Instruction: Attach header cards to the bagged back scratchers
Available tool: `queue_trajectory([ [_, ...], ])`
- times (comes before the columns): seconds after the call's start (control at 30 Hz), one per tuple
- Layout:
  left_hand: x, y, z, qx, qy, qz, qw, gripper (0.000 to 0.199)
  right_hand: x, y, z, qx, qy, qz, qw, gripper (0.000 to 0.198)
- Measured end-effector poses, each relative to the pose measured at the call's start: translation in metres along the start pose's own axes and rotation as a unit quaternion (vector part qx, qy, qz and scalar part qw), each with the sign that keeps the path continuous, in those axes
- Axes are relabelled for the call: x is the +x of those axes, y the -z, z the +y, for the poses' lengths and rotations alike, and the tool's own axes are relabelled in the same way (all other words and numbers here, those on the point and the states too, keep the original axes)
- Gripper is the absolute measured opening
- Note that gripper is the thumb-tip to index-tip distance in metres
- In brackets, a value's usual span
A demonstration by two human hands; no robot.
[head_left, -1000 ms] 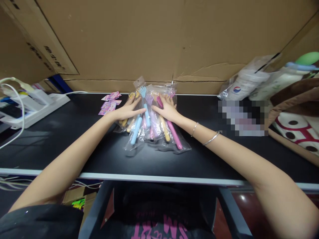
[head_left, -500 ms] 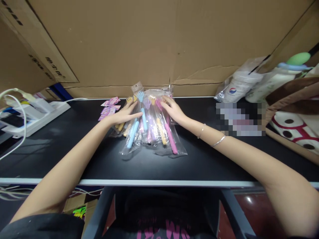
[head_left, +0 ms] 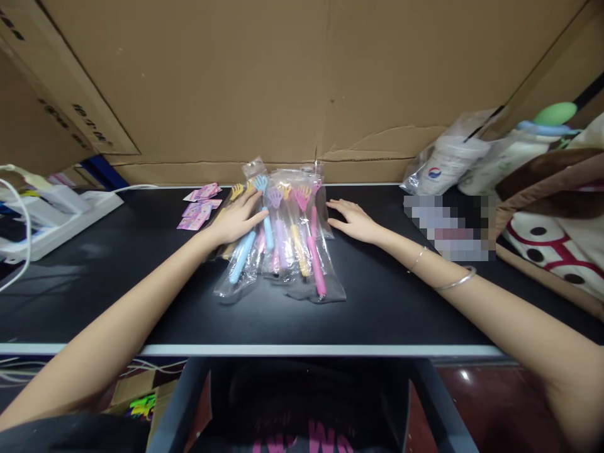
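Several back scratchers with hand-shaped heads lie in clear plastic bags, bunched together on the black table. Among them are a blue back scratcher, a purple one, a yellow one and a pink one at the right side. My left hand rests on the left part of the bunch, fingers spread, palm down. Just right of the bags, my right hand lies with its fingers apart and holds nothing; its fingertips are close to the bags' right edge.
Small pink and purple cards lie left of the bags. A white power strip with plugs and cables sits at far left. On the right stand a bagged cup, a bottle and a bag. A cardboard wall closes the back.
My right hand has moved right, off the pink back scratcher and onto the table beside the bags. My left hand stays on the bunch. The view has shifted slightly.
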State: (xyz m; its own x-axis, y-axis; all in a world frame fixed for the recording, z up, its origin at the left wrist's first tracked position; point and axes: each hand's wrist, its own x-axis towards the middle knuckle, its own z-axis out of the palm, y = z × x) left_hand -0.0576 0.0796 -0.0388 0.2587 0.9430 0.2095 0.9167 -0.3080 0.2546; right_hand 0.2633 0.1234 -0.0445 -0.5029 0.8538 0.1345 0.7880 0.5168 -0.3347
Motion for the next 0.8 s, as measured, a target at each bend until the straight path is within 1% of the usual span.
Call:
queue_trajectory([
  [0.13,0.000,-0.001,-0.003,0.016,-0.011,0.005,1.000,0.086,-0.005,0.000,-0.006,-0.040,0.003,-0.019,0.999,0.058],
  [0.47,-0.004,0.000,0.003,0.030,-0.008,0.006,0.999,0.082,-0.011,0.001,-0.008,-0.115,0.038,-0.024,0.992,0.061],
  [0.6,-0.004,0.000,0.004,0.031,-0.010,0.006,0.999,0.080,-0.011,0.001,-0.009,-0.127,0.048,-0.017,0.991,0.061],
  [0.8,-0.004,0.002,0.005,0.035,-0.010,0.005,0.999,0.080,-0.012,0.002,-0.011,-0.138,0.045,-0.020,0.989,0.060],
])
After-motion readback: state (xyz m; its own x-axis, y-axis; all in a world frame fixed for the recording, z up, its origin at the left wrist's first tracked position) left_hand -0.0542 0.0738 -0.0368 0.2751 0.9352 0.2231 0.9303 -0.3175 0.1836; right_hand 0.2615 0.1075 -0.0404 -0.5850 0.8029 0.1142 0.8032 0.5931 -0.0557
